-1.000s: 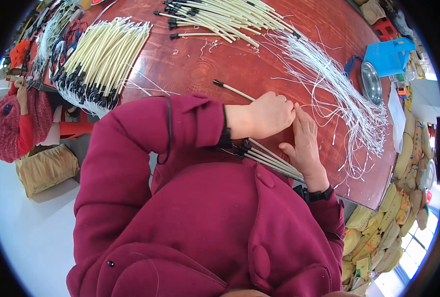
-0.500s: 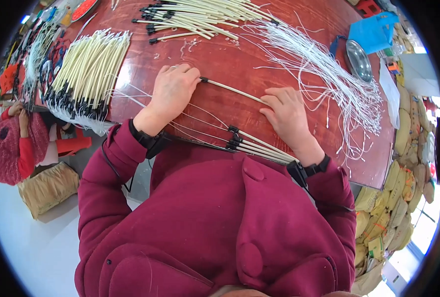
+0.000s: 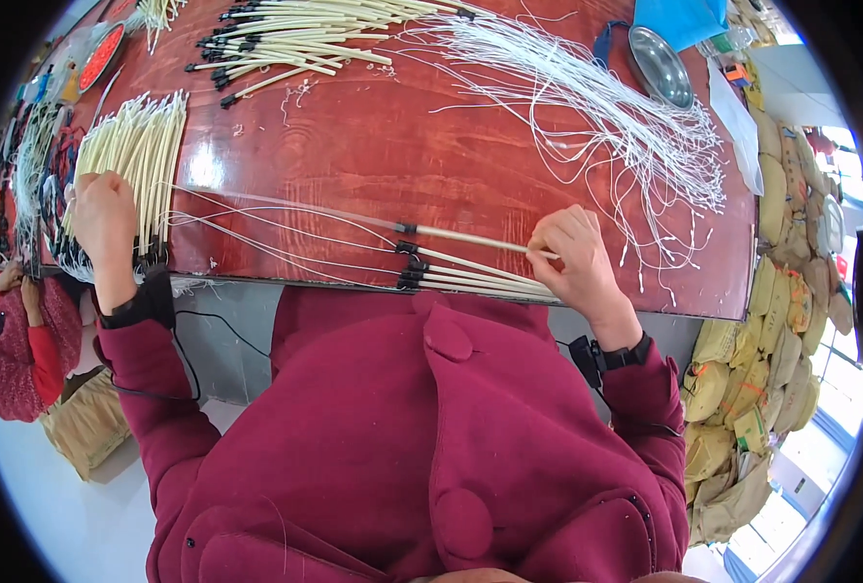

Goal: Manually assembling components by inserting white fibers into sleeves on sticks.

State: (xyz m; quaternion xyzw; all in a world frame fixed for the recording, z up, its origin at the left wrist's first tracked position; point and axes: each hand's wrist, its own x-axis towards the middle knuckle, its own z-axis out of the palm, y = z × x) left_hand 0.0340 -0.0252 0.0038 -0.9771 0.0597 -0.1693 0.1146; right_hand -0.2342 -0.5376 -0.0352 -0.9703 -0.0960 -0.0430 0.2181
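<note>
now the left hand has swung out wide, away from the bundle at the near edge.

half a second ago both hands lay close together over the sleeved cords; since then the left hand [image 3: 104, 225] has travelled to the far left and rests on the pile of cream tubes [image 3: 132, 160], its fingers curled down over the black-tipped ends, though whether they have closed on one cannot be told. the right hand [image 3: 575, 260] has stayed put, fingers pinched shut on the cream ends of the bundle of sleeved cords [image 3: 470, 272], which lies along the near rim of the red-brown surface [image 3: 373, 155] with thin white tails fanning leftward. that reads as one piece laid down and the left hand going to the pile for another.
</note>
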